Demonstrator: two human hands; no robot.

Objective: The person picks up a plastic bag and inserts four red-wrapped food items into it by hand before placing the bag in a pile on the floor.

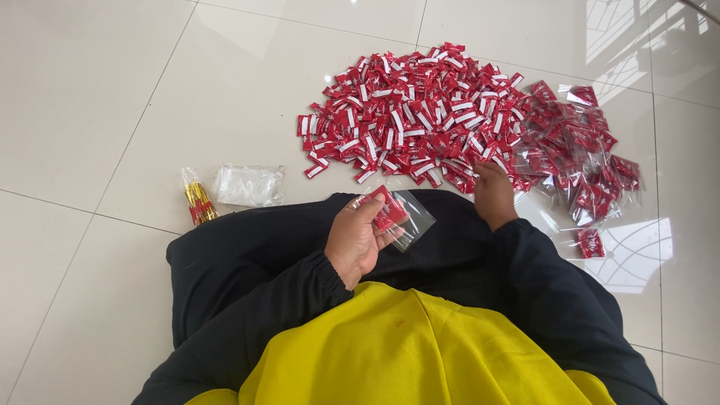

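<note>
A pale tiled floor (90, 90) carries everything. On its left part, a bundle of gold ties (198, 201) lies just beside a stack of empty clear bags (247, 184). On the right part, filled bags (581, 154) lie spread in a loose heap, with one filled bag (590, 243) apart, nearer the person. Yellow cloth (405, 352) fills the bottom edge.
</note>
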